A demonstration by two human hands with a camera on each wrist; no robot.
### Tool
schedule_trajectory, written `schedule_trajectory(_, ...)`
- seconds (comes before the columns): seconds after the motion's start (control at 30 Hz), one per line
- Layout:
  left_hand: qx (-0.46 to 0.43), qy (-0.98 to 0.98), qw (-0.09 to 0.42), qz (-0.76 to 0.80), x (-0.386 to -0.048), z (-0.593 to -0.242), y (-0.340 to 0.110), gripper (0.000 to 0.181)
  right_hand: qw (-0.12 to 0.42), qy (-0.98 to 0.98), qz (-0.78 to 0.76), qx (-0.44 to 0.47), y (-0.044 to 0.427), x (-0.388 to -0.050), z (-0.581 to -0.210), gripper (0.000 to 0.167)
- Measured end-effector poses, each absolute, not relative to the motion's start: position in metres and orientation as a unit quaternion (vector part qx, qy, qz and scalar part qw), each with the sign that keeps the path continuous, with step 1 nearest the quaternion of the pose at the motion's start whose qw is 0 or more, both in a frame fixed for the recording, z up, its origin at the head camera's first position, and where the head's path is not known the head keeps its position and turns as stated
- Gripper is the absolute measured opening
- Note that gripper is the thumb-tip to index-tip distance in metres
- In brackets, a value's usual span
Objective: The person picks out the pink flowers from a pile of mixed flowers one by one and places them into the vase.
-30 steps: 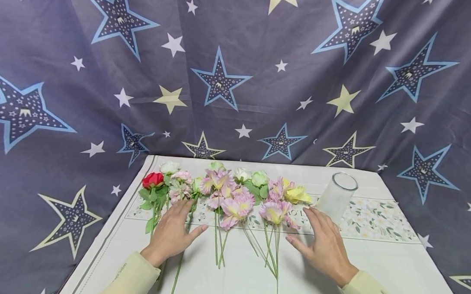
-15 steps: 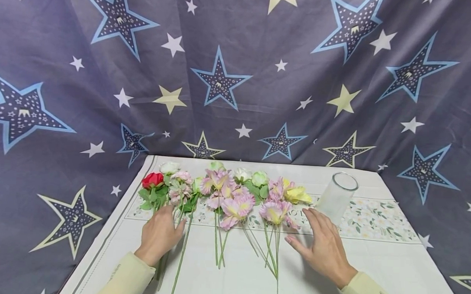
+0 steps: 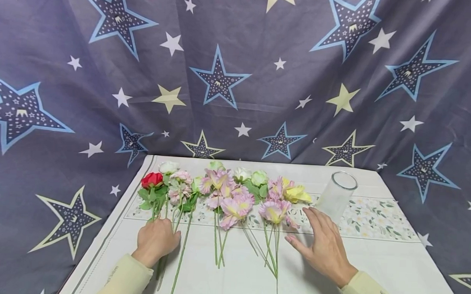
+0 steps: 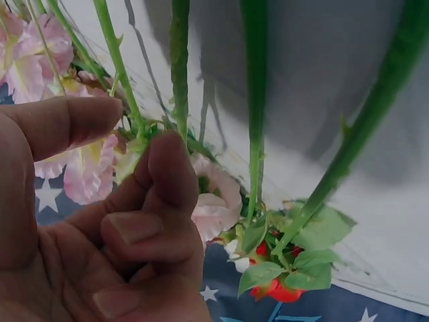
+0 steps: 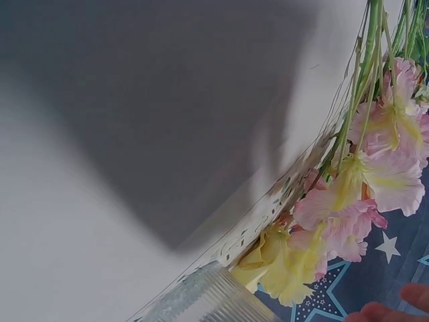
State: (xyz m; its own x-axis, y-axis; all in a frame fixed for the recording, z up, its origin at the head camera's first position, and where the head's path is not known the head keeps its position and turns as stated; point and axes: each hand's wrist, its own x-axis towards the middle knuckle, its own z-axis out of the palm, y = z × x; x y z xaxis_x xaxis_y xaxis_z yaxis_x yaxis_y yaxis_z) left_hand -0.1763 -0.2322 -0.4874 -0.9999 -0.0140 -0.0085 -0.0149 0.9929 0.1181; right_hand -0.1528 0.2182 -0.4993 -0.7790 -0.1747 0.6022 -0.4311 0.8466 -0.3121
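Green stems (image 4: 255, 87) beside curled left fingers (image 4: 172, 173), grip unclear; right fingers (image 3: 314, 221) extended near glass vase (image 3: 336, 198)

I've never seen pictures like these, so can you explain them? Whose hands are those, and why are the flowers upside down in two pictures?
There's no robot here, just a person's two bare hands. The big picture comes from a camera on their head. The other two come from cameras on their wrists, which see the flowers the other way up.

On the white tabletop lie long-stemmed flowers, including a red flower and a yellow flower. A clear glass vase is near the right hand, which is open and holds nothing. The left hand curls its fingers by some green stems; I can't tell whether it holds one.
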Motion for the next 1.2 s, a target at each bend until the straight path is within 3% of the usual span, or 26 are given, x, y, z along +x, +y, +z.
schedule_trajectory(0.8, 0.024, 0.997, 0.019, 0.067, -0.171, -0.504, -0.238, 0.019, 0.286, -0.917, 0.223, 0.164, 0.219, -0.152, -0.5, 0.087)
schedule_trajectory(1.2, 0.016, 0.993, 0.002, 0.115, -0.172, -0.504, -0.238, 0.025, 0.287, -0.917, 0.225, 0.163, 0.22, -0.152, -0.501, 0.087)
